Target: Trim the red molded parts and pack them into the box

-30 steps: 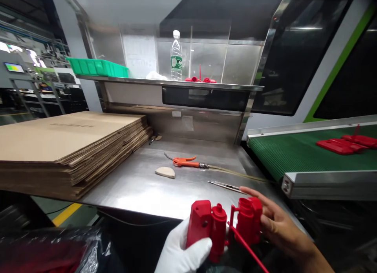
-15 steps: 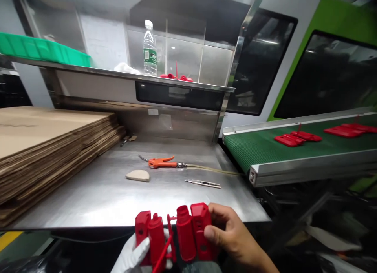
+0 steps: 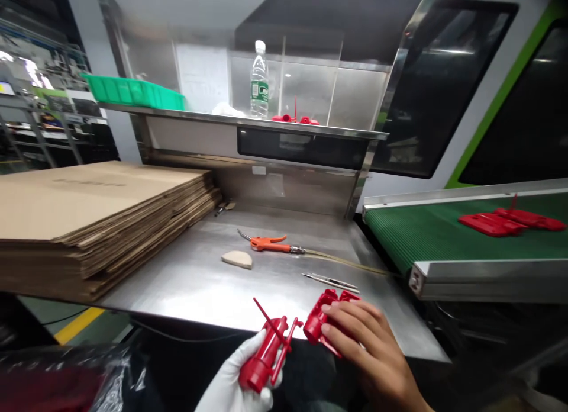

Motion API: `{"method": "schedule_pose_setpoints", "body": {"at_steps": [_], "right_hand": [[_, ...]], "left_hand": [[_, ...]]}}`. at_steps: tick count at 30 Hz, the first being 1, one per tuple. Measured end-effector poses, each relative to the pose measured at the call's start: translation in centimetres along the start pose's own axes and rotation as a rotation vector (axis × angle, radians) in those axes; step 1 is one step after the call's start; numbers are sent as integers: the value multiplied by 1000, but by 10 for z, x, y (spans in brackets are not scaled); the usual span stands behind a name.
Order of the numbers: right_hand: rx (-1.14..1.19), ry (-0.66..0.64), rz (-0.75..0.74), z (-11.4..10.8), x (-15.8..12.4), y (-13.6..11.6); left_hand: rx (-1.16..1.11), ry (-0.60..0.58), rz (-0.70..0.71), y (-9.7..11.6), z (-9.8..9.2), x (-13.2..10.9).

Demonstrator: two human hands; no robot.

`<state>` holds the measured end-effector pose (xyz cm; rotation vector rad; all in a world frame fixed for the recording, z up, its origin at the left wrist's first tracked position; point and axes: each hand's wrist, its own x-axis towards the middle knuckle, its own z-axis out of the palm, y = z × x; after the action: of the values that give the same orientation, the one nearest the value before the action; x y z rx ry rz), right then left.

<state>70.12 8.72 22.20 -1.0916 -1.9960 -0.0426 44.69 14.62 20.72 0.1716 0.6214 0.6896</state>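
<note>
My left hand (image 3: pixel 239 373), in a white glove, is closed around a red molded plastic part (image 3: pixel 261 359). A thin red sprue (image 3: pixel 265 312) sticks up from this part at a slant, with a short runner beside it. My bare right hand (image 3: pixel 370 344) grips a second red plastic part (image 3: pixel 316 324) from above, its fingers covering much of it. The two parts are held apart over the front edge of the metal table, the right one higher. A narrow gap shows between the left part's runner and the right part.
On the metal table (image 3: pixel 190 287) lie an orange air blow gun (image 3: pixel 270 244) with its hose, a beige pad (image 3: pixel 237 258) and a slim pen-like tool (image 3: pixel 331 282). Cardboard sheets (image 3: pixel 102 193) are stacked left. A green conveyor (image 3: pixel 408 234) carries red parts (image 3: pixel 510 221). A bottle (image 3: pixel 260 83) stands on the shelf.
The view has swung left. The red parts, earlier upright side by side, are now tilted and farther turned from each other. My right hand has rolled over the top of its part.
</note>
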Motion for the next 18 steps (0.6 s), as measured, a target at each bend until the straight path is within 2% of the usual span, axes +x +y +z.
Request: {"method": "schedule_pose_setpoints", "body": {"at_steps": [2, 4, 6, 8, 10, 12, 15, 18], "right_hand": [[142, 80, 235, 7, 4, 9], [248, 100, 472, 19, 14, 18], [325, 45, 649, 33, 30, 30], [361, -28, 742, 46, 46, 44], [304, -47, 757, 52, 58, 53], [203, -10, 727, 50, 62, 51], [173, -10, 631, 38, 57, 30], [254, -141, 454, 28, 44, -2]], "left_hand": [[-38, 58, 156, -1, 2, 2], [-33, 121, 303, -1, 1, 4], [-2, 134, 355, -1, -2, 6], [17, 113, 382, 0, -4, 9], [45, 90, 373, 0, -2, 13], [89, 75, 346, 1, 2, 21], [191, 50, 352, 1, 9, 36], [237, 59, 436, -1, 16, 50]]}}
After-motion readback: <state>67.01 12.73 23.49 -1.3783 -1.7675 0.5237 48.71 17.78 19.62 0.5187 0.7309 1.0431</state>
